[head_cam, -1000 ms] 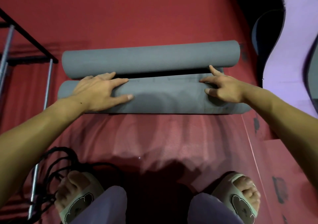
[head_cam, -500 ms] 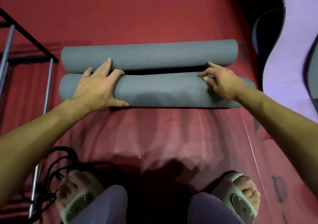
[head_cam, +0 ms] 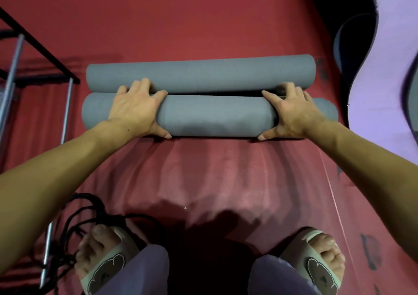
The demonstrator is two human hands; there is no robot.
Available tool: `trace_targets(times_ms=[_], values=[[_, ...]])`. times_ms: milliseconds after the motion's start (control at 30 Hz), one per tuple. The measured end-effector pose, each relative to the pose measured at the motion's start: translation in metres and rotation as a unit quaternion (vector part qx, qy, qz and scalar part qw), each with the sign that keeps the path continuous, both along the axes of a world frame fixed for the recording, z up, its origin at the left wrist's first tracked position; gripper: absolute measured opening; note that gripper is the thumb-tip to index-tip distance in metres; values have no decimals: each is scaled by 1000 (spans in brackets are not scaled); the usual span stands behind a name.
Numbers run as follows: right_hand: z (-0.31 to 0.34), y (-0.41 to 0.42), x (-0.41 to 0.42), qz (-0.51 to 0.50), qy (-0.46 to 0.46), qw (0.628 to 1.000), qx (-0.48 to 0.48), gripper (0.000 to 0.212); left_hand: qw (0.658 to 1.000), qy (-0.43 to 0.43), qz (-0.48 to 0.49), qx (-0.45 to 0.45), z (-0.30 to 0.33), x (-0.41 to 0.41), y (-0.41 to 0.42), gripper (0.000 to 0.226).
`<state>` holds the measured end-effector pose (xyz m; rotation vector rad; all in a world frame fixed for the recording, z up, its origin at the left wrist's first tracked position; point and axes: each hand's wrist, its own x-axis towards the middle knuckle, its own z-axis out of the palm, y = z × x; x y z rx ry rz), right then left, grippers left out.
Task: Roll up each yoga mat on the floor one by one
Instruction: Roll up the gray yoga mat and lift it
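Observation:
Two grey rolled yoga mats lie side by side on the red floor. The far roll [head_cam: 201, 74] lies crosswise and untouched. The near roll [head_cam: 214, 117] rests right against it. My left hand [head_cam: 135, 111] wraps over the near roll's left part, fingers curled over its far side and thumb under the near edge. My right hand [head_cam: 291, 113] grips the roll's right part the same way. Both fingertips dip into the gap between the rolls and are partly hidden.
A metal rack frame [head_cam: 65, 113] stands at the left. Black cords [head_cam: 74, 226] lie by my left foot. A purple mat [head_cam: 389, 68] with a wavy dark edge lies at the right. My sandalled feet [head_cam: 316, 263] stand at the bottom on red flooring.
The near roll has rolled away from me until it touches the far roll. Both hands shifted from lying flat on top to wrapping around it, thumbs under the near edge.

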<state>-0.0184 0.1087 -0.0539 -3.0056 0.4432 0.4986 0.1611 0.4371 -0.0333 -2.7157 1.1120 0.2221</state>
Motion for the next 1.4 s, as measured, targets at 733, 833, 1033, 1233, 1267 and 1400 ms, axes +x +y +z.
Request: trace_targets(times_ms=[733,833,1033,1233,1267,1400], values=[[19,5,2,22,-2,1000,-9,117,994,99,42,24,14,13,-11,114],[25,10,-7,29,41,999,0,116,988,138,49,49,24,5,-10,115],[28,23,-48,49,127,990,44,109,978,176,22,111,18,-32,17,122],[34,19,-39,37,154,986,59,117,973,213,42,74,12,-22,24,132],[35,17,-37,38,162,985,53,124,973,216,48,64,12,-19,23,132],[38,11,-25,18,202,978,55,140,979,193,45,48,13,-13,15,121]])
